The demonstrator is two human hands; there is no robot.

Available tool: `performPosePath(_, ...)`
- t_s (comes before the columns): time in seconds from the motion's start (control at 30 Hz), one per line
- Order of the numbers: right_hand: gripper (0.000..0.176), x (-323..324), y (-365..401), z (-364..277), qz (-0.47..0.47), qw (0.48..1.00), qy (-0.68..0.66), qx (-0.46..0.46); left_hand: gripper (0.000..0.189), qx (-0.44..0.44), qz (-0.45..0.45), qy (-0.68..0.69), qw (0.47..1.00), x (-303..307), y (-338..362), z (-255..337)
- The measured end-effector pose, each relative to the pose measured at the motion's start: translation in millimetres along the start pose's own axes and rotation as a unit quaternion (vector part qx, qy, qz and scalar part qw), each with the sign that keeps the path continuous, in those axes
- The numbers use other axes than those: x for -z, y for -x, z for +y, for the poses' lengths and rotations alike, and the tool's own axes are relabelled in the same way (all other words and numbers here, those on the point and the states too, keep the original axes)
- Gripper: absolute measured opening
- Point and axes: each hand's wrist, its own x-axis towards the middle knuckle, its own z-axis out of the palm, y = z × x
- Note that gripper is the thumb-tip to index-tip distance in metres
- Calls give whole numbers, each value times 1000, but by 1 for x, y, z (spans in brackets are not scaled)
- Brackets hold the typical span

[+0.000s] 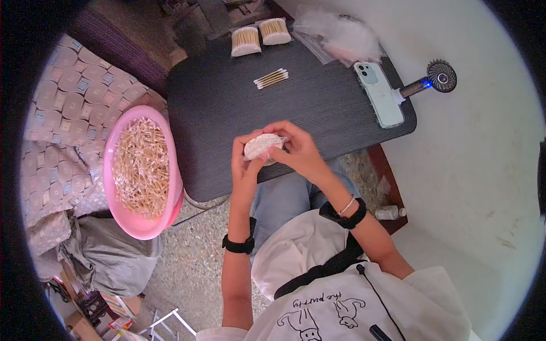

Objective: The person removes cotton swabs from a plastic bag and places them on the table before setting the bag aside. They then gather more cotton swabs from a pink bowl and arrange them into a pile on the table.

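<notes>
Between my two hands, over the near edge of the black table (pixel 227 113), is a bundle of cotton swabs (pixel 263 145) with its white tips facing up. Clear plastic film seems to wrap it. My left hand (pixel 243 156) curls around its left side, thumb against the front. My right hand (pixel 297 149) grips the right side, fingers at the plastic edge. Farther back lies a small group of loose cotton swabs (pixel 271 78). Two packed bundles of cotton swabs, the left pack (pixel 245 42) and the right pack (pixel 274 31), stand at the far edge.
A pink basin (pixel 109 170) full of loose cotton swabs stands left of the table. Clear plastic bags (pixel 341 34) lie at the back right. A pale green phone (pixel 378 94) and a small fan (pixel 441 76) are at the right edge, beside the white wall (pixel 478 159).
</notes>
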Motion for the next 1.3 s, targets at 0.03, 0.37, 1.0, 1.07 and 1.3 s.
performPosePath(0.03, 35, 0, 0, 3, -4, 1000, 14, 17, 31, 3, 6, 4, 1000, -2, 1, 1)
performPosePath(0.37, 30, -5, -1, -6, -2, 999, -34, 18, 24, -10, 13, -9, 1000, -8, 3, -4)
performPosePath(1.0, 16, -11, -2, 4, 40, 996, 51, 57, 11, -3, 89, -34, 995, -22, 1, -2)
performPosePath(1.07, 16, -9, -2, 4, 36, 996, 53, 56, 9, -8, 83, -28, 996, -20, -1, -1)
performPosePath(1.3, 12, -16, 0, 2, 30, 999, 2, 44, 8, -36, 97, -17, 994, -25, -1, -5)
